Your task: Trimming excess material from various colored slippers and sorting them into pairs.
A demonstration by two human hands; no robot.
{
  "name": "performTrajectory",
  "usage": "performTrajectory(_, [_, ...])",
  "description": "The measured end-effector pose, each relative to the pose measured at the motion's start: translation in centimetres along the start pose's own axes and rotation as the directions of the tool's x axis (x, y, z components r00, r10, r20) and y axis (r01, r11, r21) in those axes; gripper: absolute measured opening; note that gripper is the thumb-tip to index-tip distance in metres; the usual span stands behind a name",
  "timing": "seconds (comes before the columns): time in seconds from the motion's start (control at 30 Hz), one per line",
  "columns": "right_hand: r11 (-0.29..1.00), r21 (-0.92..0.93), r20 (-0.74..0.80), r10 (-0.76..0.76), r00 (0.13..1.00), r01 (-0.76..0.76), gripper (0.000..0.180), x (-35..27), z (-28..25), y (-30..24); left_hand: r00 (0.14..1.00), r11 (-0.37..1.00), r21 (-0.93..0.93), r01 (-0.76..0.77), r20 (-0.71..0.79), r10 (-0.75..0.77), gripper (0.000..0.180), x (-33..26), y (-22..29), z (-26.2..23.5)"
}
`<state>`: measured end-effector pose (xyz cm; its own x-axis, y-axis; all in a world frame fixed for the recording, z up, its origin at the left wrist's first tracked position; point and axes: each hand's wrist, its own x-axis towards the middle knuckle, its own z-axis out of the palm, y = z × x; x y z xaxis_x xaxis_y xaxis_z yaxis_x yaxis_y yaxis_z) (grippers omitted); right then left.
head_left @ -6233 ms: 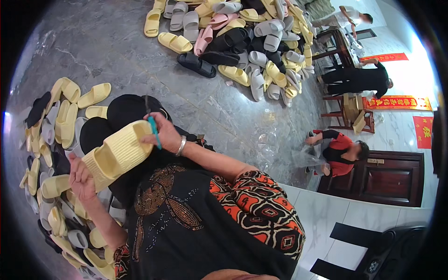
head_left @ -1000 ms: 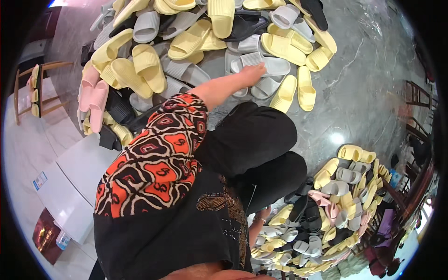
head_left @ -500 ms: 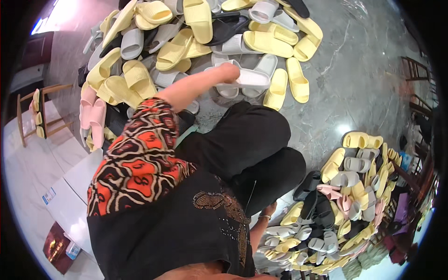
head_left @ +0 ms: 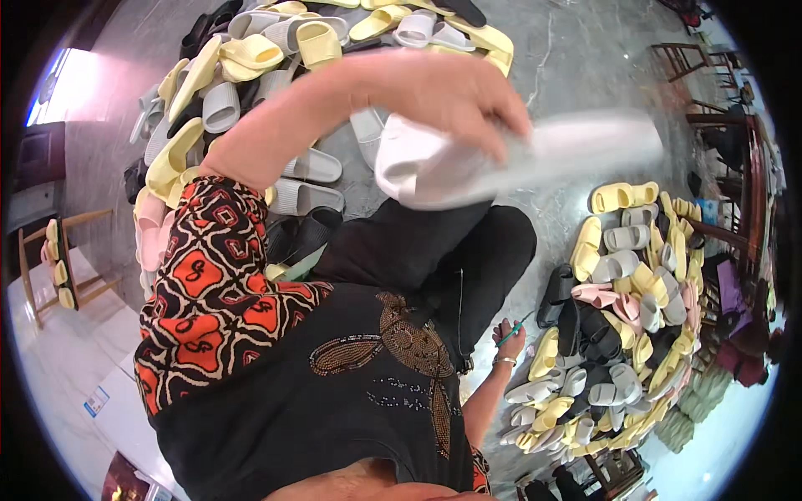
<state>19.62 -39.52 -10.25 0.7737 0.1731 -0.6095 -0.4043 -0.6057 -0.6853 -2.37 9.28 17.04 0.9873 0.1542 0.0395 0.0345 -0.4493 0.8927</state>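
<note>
My left hand (head_left: pixel 455 96) is raised in front of me, closed on a pale grey slipper (head_left: pixel 418 171). A second long pale shape stretches rightward from it, too blurred to tell whether it is another slipper. Low on my right side, beside my knee, my right hand (head_left: pixel 511 341) holds a slim teal tool (head_left: pixel 511 332) with a thin tip; its kind is not clear. Behind my left arm lies a heap of yellow, grey, black and pink slippers, among them a yellow slipper (head_left: pixel 318 45) and a grey slipper (head_left: pixel 309 198).
To my right, a second heap of mixed slippers, with a yellow slipper (head_left: pixel 611 199) at its far end, covers the grey floor (head_left: pixel 576 75). Wooden chairs (head_left: pixel 681 60) stand farther right. On the left are a white box (head_left: pixel 117 376) and a wooden rack (head_left: pixel 67 250).
My left hand has lifted the pale grey slipper from the left heap, up and to the right. My right hand has come out from beside my knee, showing the teal tool.
</note>
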Motion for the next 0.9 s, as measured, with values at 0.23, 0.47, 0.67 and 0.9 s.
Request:
performTrajectory(0.23, [0.865,0.488,-0.073,-0.092,0.993,0.116,0.048,-10.3,3.9,-7.4,0.850,0.886,0.006,-0.463,0.286,0.442,0.015,-3.9,5.4,10.7])
performTrajectory(0.47, [0.965,0.149,0.208,-0.242,0.948,0.214,0.050,-5.0,-2.1,-6.9,0.762,0.838,-0.146,-0.525,0.358,0.540,0.009,-7.8,4.2,17.0])
performTrajectory(0.67, [0.951,0.167,0.757,-0.293,0.584,0.261,0.064,-9.2,-0.7,-14.6,0.765,0.867,-0.094,-0.489,0.431,0.479,0.011,-8.0,5.5,17.1])
performTrajectory(0.9, [0.854,-0.130,0.984,0.049,0.172,0.503,0.082,-9.9,5.9,-20.0,0.748,0.868,-0.069,-0.491,0.477,0.461,0.012,-7.6,6.3,17.5])
